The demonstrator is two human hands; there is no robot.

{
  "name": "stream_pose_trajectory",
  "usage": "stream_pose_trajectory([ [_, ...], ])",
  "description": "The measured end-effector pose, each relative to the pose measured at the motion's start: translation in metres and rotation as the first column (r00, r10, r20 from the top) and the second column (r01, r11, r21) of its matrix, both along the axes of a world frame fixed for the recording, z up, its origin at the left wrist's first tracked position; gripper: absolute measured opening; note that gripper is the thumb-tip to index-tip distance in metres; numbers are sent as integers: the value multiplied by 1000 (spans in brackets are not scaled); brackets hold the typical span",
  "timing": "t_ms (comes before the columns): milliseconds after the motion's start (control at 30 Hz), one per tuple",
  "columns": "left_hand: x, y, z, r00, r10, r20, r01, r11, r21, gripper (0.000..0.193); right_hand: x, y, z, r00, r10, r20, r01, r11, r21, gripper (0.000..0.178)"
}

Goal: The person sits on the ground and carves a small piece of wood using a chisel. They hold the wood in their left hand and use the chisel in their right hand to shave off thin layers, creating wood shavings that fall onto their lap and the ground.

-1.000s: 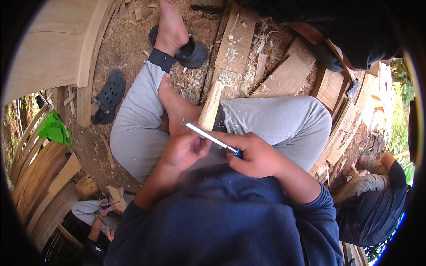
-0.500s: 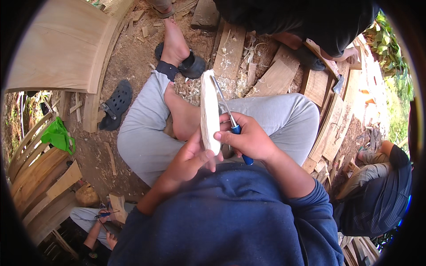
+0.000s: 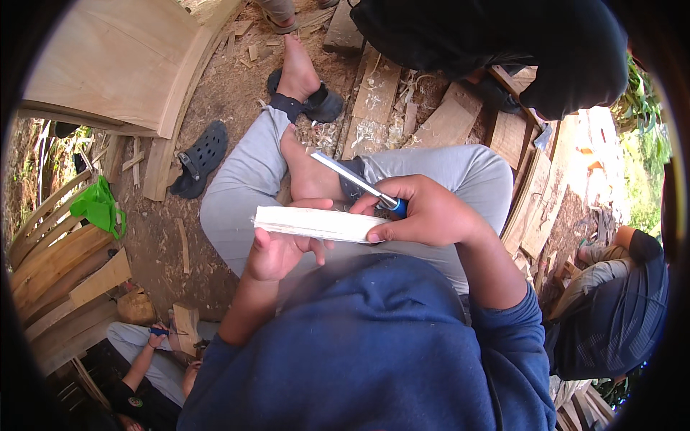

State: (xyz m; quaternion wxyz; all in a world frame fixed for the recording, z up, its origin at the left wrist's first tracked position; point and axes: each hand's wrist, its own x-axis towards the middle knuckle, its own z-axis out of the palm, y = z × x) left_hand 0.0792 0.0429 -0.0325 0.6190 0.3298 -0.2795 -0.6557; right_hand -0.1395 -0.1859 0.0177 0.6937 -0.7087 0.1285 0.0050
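A pale, whittled length of wood [image 3: 316, 224] lies crosswise in front of my lap. My right hand [image 3: 431, 215] pinches its right end between thumb and fingers. That same hand also grips a knife [image 3: 348, 174] by its blue handle, the long metal blade pointing up and left, away from the wood. Beneath the wood's left part is my left hand [image 3: 277, 253], its fingers loosely spread; one finger shows past the far edge, and the wood seems to rest against them.
My crossed legs [image 3: 445, 172] surround the work. Dark clogs [image 3: 201, 159] and planks [image 3: 449, 118] with shavings lie on the ground. A person in black [image 3: 496, 36] sits ahead, another person [image 3: 611, 309] is at right, and a third person's hand [image 3: 157, 337] shows lower left. A green bag [image 3: 98, 206] is at left.
The wood has turned from upright to crosswise, its far end swinging left. My left hand has loosened and spread its fingers. The blade now leans further left.
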Motion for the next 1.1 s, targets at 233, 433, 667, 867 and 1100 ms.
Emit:
stream_pose_trajectory([
  [233, 2, 8, 6, 984, -151, -91, 164, 975, 149, 109, 5, -41, 22, 963, 222, -155, -246, 956, -158, 39],
  [433, -2, 9, 0, 986, -164, -4, 159, 950, 267, 91, 8, -51, 13, 952, 239, -190, -270, 951, -154, 43],
  [667, -1, -10, -1, 950, 78, -303, -43, 992, 119, 92, 3, -15, -12, 961, 34, -274, 31, 972, 231, 52],
  [867, -32, -57, -12, 980, 199, -23, -191, 963, 192, 70, 23, 43, -33, 898, -346, -272, 431, 818, 382, 51],
  [1100, -29, -86, -75, 832, 335, -443, -157, 907, 392, 42, 10, 29, -51, 873, -354, -334, 424, 891, 164, 48],
])
